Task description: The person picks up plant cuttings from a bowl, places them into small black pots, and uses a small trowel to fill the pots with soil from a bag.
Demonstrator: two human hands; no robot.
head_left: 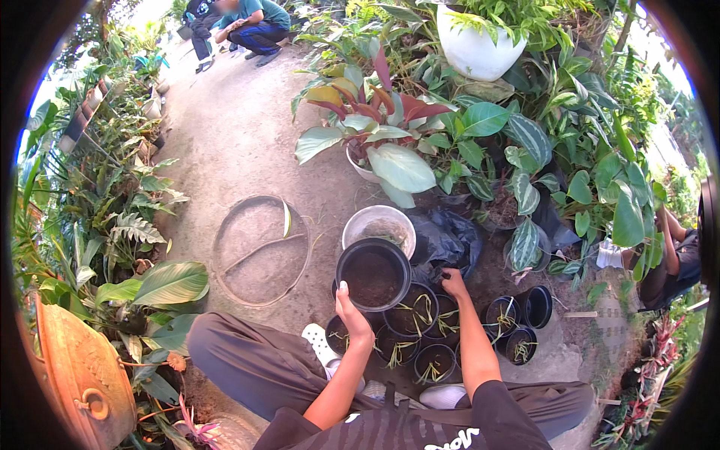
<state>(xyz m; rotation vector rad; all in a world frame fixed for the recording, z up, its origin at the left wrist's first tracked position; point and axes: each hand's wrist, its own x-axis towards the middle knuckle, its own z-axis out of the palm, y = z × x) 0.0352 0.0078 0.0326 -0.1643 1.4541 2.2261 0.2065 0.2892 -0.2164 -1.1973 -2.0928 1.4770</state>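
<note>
My left hand [353,318] grips the near left rim of a black plastic plant pot [372,275] with dark soil inside. The pot is raised and tilted towards me, overlapping a white tub [376,216] that contains soil and dry matter. Beside the tub lies a crumpled black plastic bag [447,239]. The curled fingers of my right hand [453,283] are at its near edge and seem to pinch it; the fingertips are partly hidden. Below my hands, several black pots [434,363] with thin, drooping seedlings stand between my legs.
To the right are more small black pots [520,344], one tipped over [536,306]. A ring-shaped hoop [261,250] lies on the ground at left. Leafy potted plants [382,135] crowd both sides. An orange urn [84,377] stands at lower left. People crouch at the far end [259,28] and far right.
</note>
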